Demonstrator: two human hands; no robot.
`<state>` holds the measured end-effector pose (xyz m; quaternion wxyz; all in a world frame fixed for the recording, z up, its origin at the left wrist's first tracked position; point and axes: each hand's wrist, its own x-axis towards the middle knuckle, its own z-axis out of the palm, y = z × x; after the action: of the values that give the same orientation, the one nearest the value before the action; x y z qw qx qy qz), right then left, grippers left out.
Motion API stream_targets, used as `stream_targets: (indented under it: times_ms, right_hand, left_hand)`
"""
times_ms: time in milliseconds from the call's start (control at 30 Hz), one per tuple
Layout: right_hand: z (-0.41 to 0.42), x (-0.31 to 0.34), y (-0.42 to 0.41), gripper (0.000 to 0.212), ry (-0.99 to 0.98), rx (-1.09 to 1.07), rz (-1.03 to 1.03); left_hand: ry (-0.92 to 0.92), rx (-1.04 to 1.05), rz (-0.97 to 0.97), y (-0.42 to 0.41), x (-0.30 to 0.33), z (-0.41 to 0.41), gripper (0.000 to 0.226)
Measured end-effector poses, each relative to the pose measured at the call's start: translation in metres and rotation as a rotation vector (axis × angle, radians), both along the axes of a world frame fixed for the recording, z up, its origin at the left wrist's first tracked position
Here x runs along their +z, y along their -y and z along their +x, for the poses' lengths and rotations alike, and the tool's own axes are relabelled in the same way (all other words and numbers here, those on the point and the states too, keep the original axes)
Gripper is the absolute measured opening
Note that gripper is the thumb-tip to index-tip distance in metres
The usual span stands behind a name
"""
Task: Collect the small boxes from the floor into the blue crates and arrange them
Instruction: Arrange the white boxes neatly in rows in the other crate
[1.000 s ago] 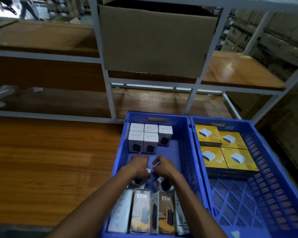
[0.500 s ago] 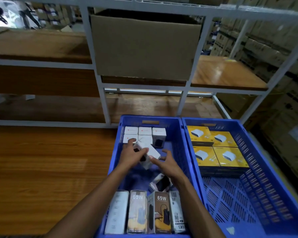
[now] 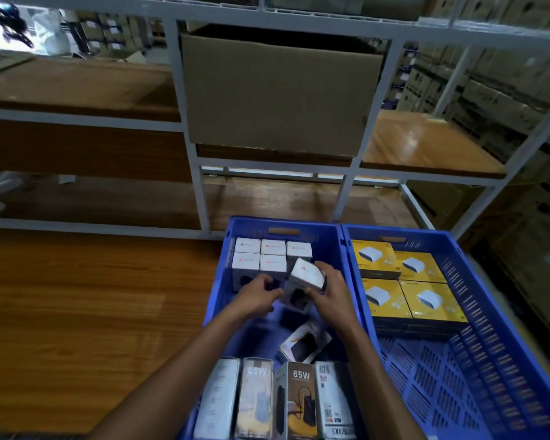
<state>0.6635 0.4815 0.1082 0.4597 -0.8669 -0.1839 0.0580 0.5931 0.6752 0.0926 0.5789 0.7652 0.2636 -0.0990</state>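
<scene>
- R hand (image 3: 332,290) grips tilted white box (image 3: 305,282) in left blue crate (image 3: 346,281), beside stacked white boxes (image 3: 267,262); may slip, land crooked
- L hand (image 3: 256,296) curled, fingertips at box edge; grip unclear; could knock stack

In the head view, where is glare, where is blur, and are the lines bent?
Head view: glare on the right shelf board; bright overexposed patch at top left; motion blur softens the held white box and the 65W boxes; the wide lens bends the rack posts outward.
</scene>
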Motion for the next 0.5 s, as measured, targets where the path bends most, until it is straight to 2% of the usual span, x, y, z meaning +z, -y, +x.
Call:
stream_targets:
  times_ms: [67, 133, 300, 500]
  right_hand:
    - [0.006, 0.005, 0.001, 0.064, 0.058, 0.040, -0.089]
    - [0.012, 0.006, -0.001, 0.065, 0.052, 0.044, -0.148]
    - [0.023, 0.005, -0.009, 0.071, 0.055, 0.071, -0.224]
    - [0.034, 0.002, -0.020, 0.067, -0.006, 0.082, -0.220]
  left_hand:
    - [0.079, -0.130, 0.301, -0.001, 0.002, 0.008, 0.049]
    - [0.181, -0.210, 0.522, 0.002, 0.006, 0.015, 0.066]
    - [0.366, -0.312, 0.674, 0.011, 0.015, 0.033, 0.092]
    - [0.336, -0.400, 0.774, 0.012, 0.006, 0.058, 0.086]
